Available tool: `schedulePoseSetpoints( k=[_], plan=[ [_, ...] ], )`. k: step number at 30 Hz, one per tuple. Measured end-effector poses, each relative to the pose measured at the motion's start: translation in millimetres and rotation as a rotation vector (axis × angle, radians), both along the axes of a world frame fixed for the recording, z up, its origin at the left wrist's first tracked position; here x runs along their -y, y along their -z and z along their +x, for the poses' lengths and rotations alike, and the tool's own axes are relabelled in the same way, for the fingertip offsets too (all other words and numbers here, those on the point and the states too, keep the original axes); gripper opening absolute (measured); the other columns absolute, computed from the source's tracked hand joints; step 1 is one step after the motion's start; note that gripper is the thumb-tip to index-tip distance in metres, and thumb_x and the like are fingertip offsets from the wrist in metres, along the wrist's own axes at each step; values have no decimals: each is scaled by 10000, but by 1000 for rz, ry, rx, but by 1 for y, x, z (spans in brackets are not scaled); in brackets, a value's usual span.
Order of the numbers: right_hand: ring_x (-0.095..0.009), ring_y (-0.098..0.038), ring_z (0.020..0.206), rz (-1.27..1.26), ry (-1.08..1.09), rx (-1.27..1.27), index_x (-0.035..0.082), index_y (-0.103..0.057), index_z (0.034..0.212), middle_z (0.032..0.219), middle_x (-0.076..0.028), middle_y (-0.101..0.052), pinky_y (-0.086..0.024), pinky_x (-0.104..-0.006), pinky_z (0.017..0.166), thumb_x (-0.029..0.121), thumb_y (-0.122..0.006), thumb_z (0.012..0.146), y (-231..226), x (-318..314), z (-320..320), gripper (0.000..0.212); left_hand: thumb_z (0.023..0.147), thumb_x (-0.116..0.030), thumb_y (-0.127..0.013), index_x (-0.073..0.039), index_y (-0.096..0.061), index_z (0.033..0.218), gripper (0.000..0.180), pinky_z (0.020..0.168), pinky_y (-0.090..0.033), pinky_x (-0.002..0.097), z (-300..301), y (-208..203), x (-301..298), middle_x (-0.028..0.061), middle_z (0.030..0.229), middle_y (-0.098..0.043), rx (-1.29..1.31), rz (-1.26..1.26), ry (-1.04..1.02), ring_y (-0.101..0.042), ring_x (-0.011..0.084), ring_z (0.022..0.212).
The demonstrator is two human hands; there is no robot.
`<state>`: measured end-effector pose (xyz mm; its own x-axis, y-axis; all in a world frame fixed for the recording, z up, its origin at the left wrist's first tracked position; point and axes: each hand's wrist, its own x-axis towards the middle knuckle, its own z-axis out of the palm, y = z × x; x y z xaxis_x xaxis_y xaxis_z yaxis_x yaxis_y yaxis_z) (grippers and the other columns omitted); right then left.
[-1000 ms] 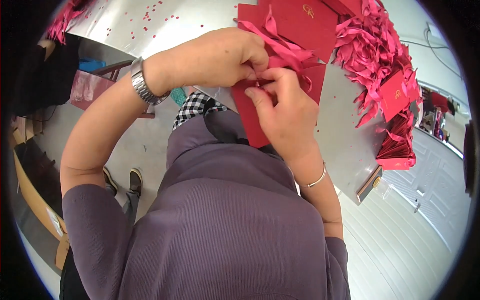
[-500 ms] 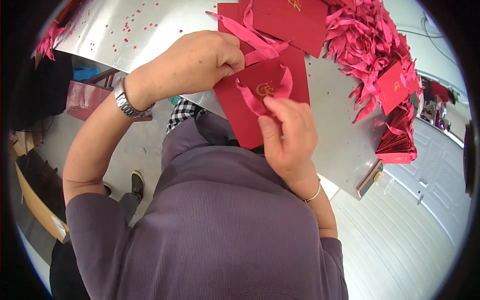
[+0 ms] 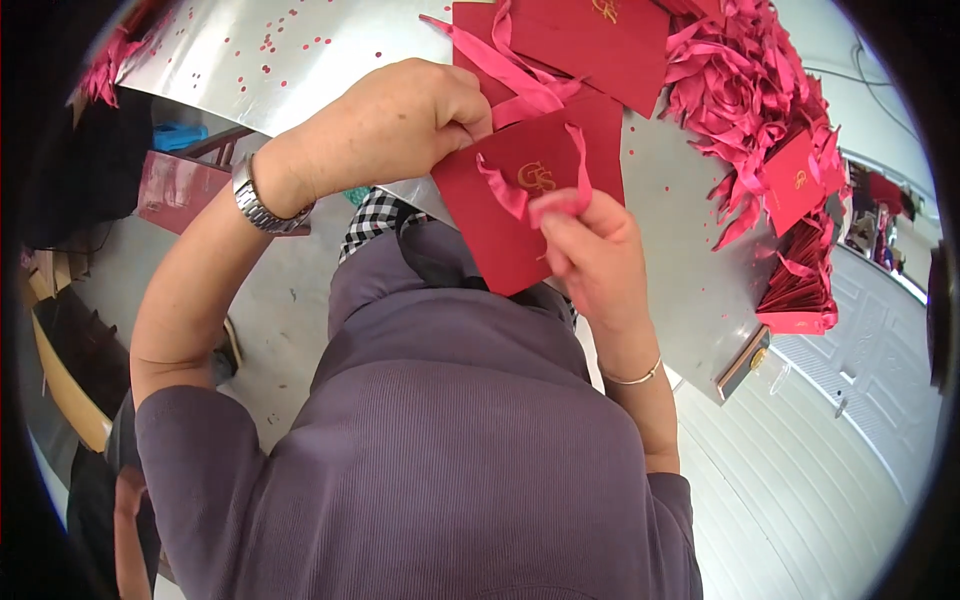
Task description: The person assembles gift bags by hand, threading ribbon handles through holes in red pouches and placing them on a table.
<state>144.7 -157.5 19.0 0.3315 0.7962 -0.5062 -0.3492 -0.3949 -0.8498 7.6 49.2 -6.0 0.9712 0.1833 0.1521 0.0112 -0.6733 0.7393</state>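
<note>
A small red paper bag with gold print hangs tilted in front of me at the table edge. My left hand is closed on its upper left edge; the fingertips are partly hidden. A pink ribbon handle loops from the bag's top edge across its front. My right hand is closed, pinching this ribbon between thumb and fingers over the bag's middle. Behind it lie more red bags, with another pink ribbon stretched over them.
The metal table carries scattered red paper dots. At the right are a heap of pink-ribboned bags, a stack of red bags and a dark flat object at the edge. Another person's arm shows at lower left.
My right hand has closed around the ribbon, drawing its loop together, and has shifted slightly right. My left hand keeps its hold. Another person's arm has appeared at lower left.
</note>
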Motion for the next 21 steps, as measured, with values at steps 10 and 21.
schedulePoseSetpoints(
  k=[10, 21],
  plan=[
    [-29, -415, 517, -149, -167, 82, -55, -546, 1094, 640, -4, -537, -301, -196, 450, 46, -539, 860, 5, -15, -5, 254, 794, -29, -632, -14, -642, 924, 131, 666, -488, 370, -12, 3, -40, 132, 806, -611, 94, 198, -239, -603, 305, 706],
    [-36, -472, 603, -113, -274, 151, -54, -599, 963, 687, 6, -578, -387, -225, 543, 5, -556, 858, 11, -9, -11, 128, 802, -133, -654, -33, -700, 806, 110, 741, -512, 405, 9, 1, -31, 155, 844, -673, -111, 323, -778, -651, 329, 805]
  ],
)
